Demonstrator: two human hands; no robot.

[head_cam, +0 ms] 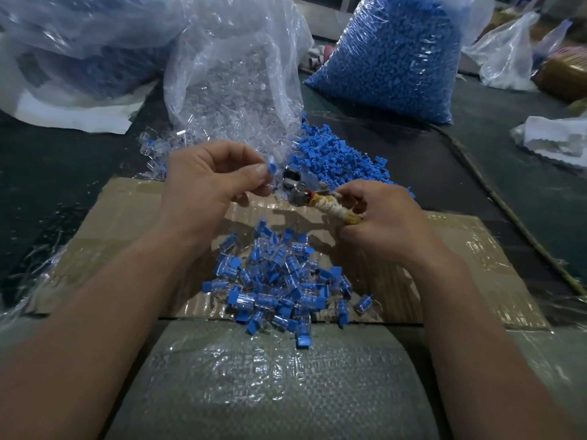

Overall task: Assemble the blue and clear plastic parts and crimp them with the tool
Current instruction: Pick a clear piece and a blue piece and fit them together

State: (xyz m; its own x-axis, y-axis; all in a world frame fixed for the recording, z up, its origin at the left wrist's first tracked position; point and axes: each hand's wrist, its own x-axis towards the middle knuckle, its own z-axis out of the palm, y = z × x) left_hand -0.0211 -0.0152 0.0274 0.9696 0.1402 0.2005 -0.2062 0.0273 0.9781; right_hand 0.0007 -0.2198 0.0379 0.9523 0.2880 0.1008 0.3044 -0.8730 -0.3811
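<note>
- Left hand (209,182): its grip pinches one small blue part (271,162) between thumb and forefinger. The part is held above the far edge of the cardboard (127,217), just beside the tool's metal head. We cannot tell whether a clear shell already sits on it.
- Right hand (384,220): its grip is wrapped round the crimping tool (333,208) at the cloth-bound handle, with the head pointing toward the left hand.
- Finished pile (273,287): blue-in-clear pieces heaped on the cardboard between our forearms.
- Loose blue parts (336,155): spilled on the counter (57,173) just behind the tool.
- Bag of clear parts (235,77): behind the left hand, with some pieces lying loose at its foot.
- Bag of blue parts (394,55): farther back, to the right.
- Handling, as we judge it: the parts are light, hard, smooth plastic and likely to slip or skitter. They are best pinched by the flat blue tab, which leaves the body free for the tool. Clear shells may crack if crimped askew.
- Hard to make out: the tool's jaws, partly behind fingers and glare; single clear pieces against the plastic film; the contents of the large bag at upper left.
</note>
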